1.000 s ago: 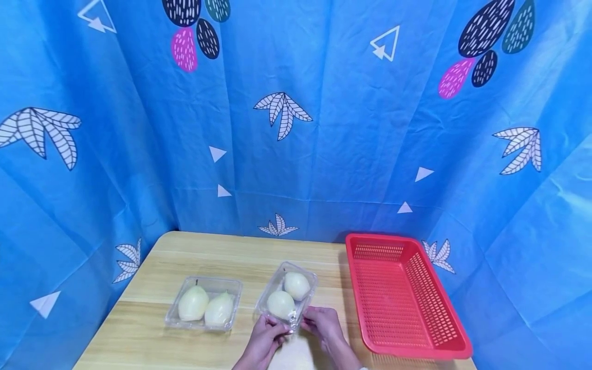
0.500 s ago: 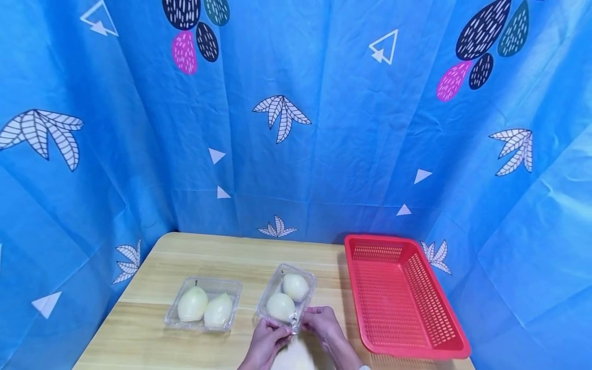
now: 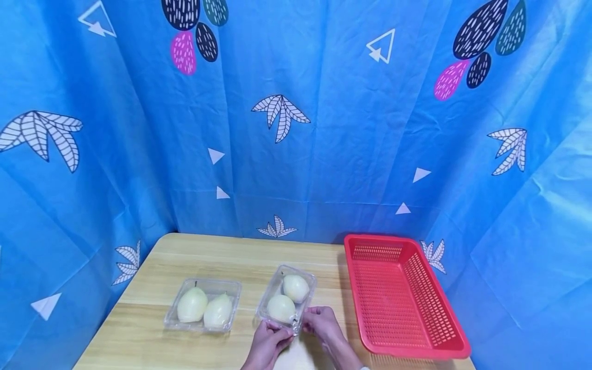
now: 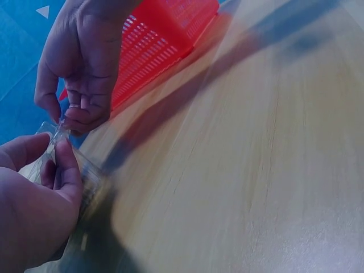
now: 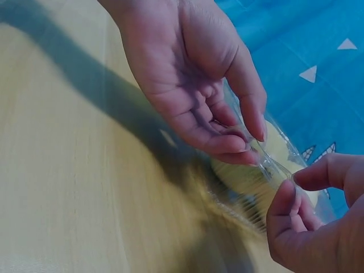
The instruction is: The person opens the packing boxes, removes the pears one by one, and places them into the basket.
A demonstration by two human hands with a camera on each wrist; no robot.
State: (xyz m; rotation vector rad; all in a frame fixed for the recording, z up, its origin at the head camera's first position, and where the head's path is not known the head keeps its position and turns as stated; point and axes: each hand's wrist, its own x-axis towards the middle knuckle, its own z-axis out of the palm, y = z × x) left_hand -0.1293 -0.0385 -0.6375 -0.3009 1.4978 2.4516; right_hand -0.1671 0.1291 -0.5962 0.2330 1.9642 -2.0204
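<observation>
A clear plastic clamshell box [image 3: 273,289] with two pale pears [image 3: 281,308] inside stands in front of me, angled on the table. At its near edge my left hand [image 3: 265,343] pinches the rim between thumb and fingers. Right beside it, my right hand [image 3: 325,329] pinches the rim at the near right corner. Close up in the left wrist view, thumb and fingertips of both hands meet along the clear plastic edge [image 4: 57,133]. The right wrist view shows the same edge [image 5: 272,162] drawn between the two pinches, with the pears behind it.
Left of the hands sits a second clear box [image 3: 233,288] with two more pears [image 3: 191,304]. A red perforated plastic basket [image 3: 402,303] stands on the right side of the wooden table [image 3: 139,329]. A blue patterned curtain [image 3: 351,154] closes off the back and sides.
Both hands keep their pinch on the box's near edge. The left hand has shifted slightly to the right; the head view has moved a little.
</observation>
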